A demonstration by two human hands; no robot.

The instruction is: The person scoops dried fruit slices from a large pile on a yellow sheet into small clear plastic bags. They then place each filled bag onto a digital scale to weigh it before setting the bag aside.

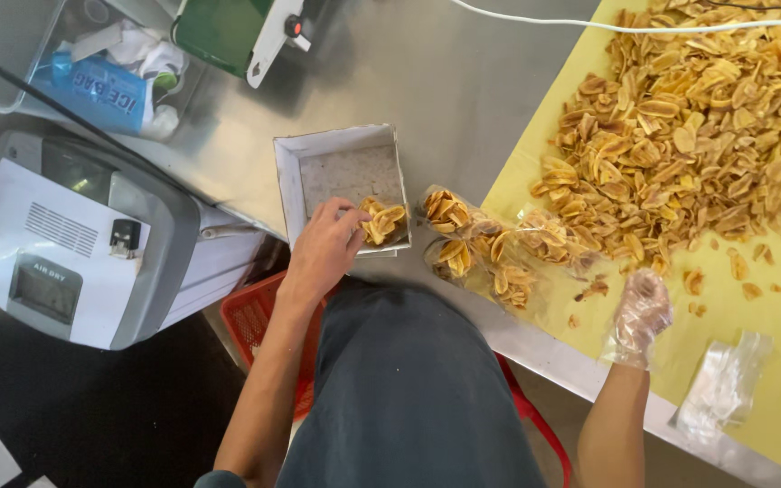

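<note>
bright, even overhead light, slightly warm. soft glare across the steel table [463, 81], strongest toward the upper middle. shadows faint and short; a darker patch under the table edge and over the floor at lower left. chips on the yellow sheet [770, 380] well exposed, colours saturated. slight motion blur on the gloved right hand [641, 312], softer than the bare left hand [323, 253]. mild wide-angle bending near the frame edges. general softness, fine detail smeared by compression.
</note>
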